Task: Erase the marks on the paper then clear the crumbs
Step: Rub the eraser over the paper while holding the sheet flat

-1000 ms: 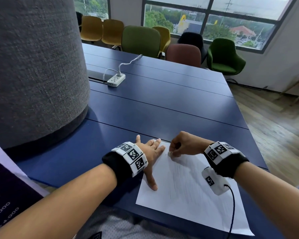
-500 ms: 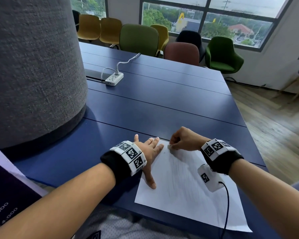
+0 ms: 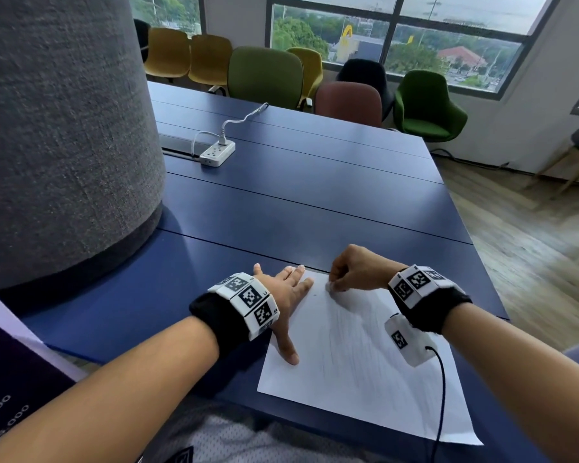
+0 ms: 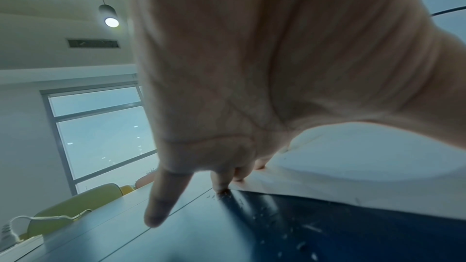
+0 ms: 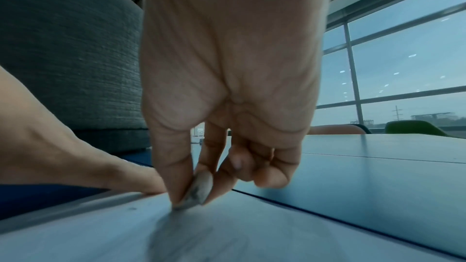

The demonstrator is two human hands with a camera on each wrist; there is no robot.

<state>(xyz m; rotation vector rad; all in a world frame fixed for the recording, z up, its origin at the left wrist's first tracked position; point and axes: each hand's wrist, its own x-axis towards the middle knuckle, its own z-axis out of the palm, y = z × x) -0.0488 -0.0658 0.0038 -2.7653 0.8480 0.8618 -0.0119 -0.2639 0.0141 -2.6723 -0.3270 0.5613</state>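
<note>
A white sheet of paper (image 3: 358,369) with faint grey pencil marks lies at the near edge of the blue table (image 3: 298,202). My left hand (image 3: 288,295) lies flat with straight fingers on the sheet's left edge and far left corner, pressing it down. My right hand (image 3: 335,285) pinches a small grey-smudged eraser (image 5: 199,190) between thumb and fingers, its tip on the paper near the far corner. Pale eraser crumbs (image 4: 302,228) lie scattered on the table beside the paper (image 4: 353,166) in the left wrist view.
A large grey fabric-covered column (image 3: 57,128) stands on the table at the left. A white power strip (image 3: 217,152) with a cable lies farther back. Chairs (image 3: 264,75) line the far side under the windows. Wooden floor lies to the right.
My right hand with the eraser has shifted slightly over the paper's far corner, rubbing. My left hand stays pressed on the sheet. The head view has drifted a little.
</note>
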